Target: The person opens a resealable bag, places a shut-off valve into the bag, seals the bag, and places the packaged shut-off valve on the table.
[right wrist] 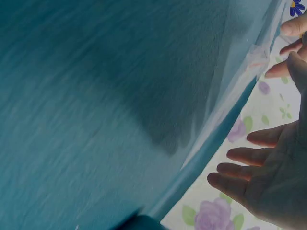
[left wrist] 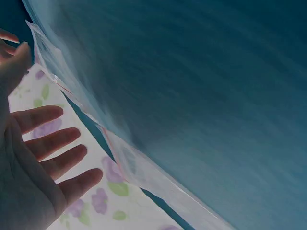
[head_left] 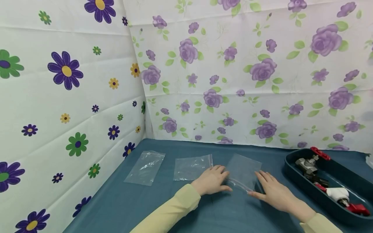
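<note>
Three clear zip bags lie flat on the blue tablecloth. The right-hand bag (head_left: 244, 170) is turned at an angle, its zip edge toward me. At its left side is my left hand (head_left: 212, 180), fingers spread and loosely bent, also overlapping the right end of the middle bag (head_left: 190, 168) in the head view. My right hand (head_left: 275, 191) hovers by the right-hand bag's right edge, thumb near its zip corner. Both wrist views show straight, spread fingers with nothing held, in the left hand (left wrist: 43, 158) and the right hand (right wrist: 268, 167). The third bag (head_left: 145, 168) lies farther left.
A dark tray (head_left: 294, 173) at the right holds a metal valve with a red handle (head_left: 308, 165) and a white valve (head_left: 338, 194) with red parts. Flower-printed curtains (head_left: 233, 74) hang at the back and left of the table (head_left: 116, 207).
</note>
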`<act>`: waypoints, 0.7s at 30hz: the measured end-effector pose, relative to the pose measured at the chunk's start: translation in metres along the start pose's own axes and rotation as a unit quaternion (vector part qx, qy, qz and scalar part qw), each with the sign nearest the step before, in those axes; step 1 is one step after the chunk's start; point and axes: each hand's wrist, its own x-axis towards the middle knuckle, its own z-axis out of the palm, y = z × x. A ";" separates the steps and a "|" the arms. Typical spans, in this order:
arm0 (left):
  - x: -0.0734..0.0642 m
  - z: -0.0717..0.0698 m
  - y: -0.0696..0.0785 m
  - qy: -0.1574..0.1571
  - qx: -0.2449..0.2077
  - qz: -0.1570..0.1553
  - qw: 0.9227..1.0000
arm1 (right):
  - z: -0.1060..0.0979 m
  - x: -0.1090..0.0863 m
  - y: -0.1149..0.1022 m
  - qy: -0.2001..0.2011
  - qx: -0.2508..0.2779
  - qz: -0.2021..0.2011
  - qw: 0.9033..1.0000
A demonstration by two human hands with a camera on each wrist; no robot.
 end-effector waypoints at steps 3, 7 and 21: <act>0.004 -0.001 0.005 -0.004 0.011 0.014 1.000 | 0.003 0.003 -0.004 -0.015 -0.005 0.001 1.000; 0.007 -0.001 0.007 -0.005 0.020 0.017 1.000 | 0.006 0.006 -0.008 -0.029 -0.001 0.005 1.000; 0.013 0.001 0.002 -0.008 0.013 0.037 0.999 | 0.015 0.015 -0.014 -0.053 -0.007 0.007 0.999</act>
